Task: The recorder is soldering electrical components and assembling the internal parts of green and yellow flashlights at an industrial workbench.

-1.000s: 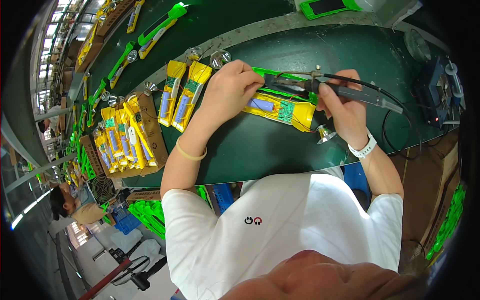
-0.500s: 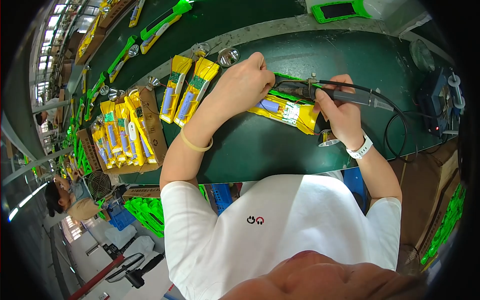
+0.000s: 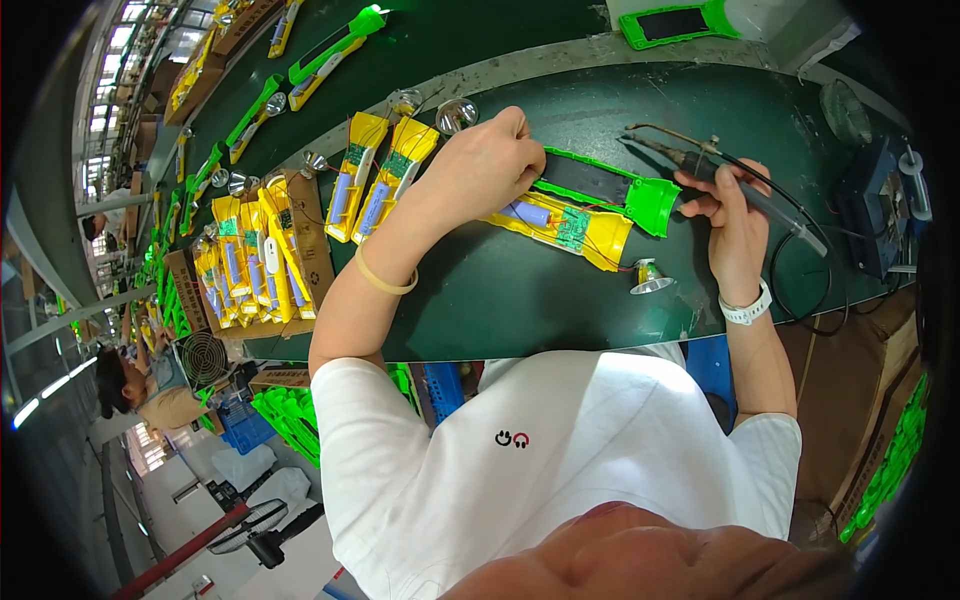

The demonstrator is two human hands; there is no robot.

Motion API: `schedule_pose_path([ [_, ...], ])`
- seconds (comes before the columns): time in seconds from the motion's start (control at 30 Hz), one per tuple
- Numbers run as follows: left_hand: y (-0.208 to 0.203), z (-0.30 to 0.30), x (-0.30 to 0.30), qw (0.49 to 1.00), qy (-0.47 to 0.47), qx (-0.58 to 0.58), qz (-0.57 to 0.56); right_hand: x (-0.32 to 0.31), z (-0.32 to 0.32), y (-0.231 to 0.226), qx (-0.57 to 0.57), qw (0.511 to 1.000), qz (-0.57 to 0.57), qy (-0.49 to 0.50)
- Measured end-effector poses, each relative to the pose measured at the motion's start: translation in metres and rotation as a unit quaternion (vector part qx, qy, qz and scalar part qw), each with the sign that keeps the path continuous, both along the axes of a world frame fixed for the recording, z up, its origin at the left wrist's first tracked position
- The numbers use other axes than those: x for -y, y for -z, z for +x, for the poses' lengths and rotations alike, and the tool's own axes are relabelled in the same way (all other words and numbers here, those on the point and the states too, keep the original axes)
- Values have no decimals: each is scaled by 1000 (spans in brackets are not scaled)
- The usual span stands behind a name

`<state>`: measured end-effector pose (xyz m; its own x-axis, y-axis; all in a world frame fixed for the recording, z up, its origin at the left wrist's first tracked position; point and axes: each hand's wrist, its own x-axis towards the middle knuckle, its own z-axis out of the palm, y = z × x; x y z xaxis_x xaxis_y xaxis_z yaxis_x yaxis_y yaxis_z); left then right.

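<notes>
Workshop interior; a dark green counter [image 3: 480, 325] spans the middle of the frame. At far left, a co-worker [image 3: 172, 408] sits near a round fan grille [image 3: 204, 358].

Centre of frame: a green casing [image 3: 652, 207] with a dark panel lies on the counter, slanting slightly down to the right. Just below it lies a yellow casing [image 3: 604, 240] carrying a violet cell [image 3: 526, 212] and a green circuit board [image 3: 573, 228]; a wire runs from its right end to a silver reflector [image 3: 651, 279].

Left hand [image 3: 497, 158]: fingers drawn together at the left end of the green casing; cannot tell whether they grip it, fingertips partly hidden. Right hand [image 3: 735, 215]: holds a soldering iron [image 3: 772, 206], tip pointing to upper left, above and apart from the green casing.

Left of the left forearm, two more yellow units [image 3: 354, 178] lie side by side; further left, a cardboard box [image 3: 316, 240] holds a batch of similar ones. A dark blue device [image 3: 866, 210] stands at right.
</notes>
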<state>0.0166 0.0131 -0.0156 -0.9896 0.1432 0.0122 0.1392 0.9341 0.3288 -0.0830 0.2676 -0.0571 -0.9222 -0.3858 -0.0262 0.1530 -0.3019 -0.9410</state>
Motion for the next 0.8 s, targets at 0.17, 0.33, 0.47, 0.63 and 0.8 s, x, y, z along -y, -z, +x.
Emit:
schedule_pose_path([
  [0.17,0,-1,2,1000,7,11,-7,2,2,2,8,1000,-4,-25],
  [0.33,-2,-7,9,999,35,25,32,-4,1,1,4,1000,-22,-4],
  [0.47,-13,-25,15,996,10,-73,41,-7,-1,6,-11,1000,-27,6],
  [0.63,2,-19,11,987,117,-106,-6,-7,-1,7,6,998,-51,38],
  [0.8,-15,19,0,978,129,102,129,-15,-8,6,6,995,-59,86],
])
